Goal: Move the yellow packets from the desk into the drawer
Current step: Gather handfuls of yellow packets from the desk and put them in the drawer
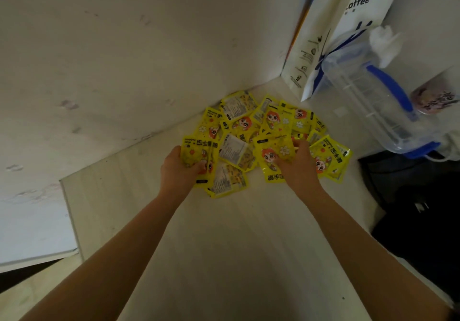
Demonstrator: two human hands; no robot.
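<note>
- The yellow packets (263, 136) are lying in a loose overlapping heap on the desk (224, 246), pushed toward the corner where the 2 walls are meeting, at about 12 o'clock from the person.
- The left hand (178, 170) is gripping a packet at the heap's 8 o'clock edge, thumb curling over its face.
- The right hand (297, 165) is resting on the packets at the heap's 4 o'clock side, fingers curling into them; whether it is pinching 1 or just pressing, I cannot tell.
- A white coffee bag (331, 34) and a clear lidded container (373, 96) are standing at 2 o'clock.
- Judging from this, the gathering step is just starting, with nothing moved yet.
- The drawer is not showing, so the next move is calling for bunching a handful, lifting it clear, and turning to find the drawer.
</note>
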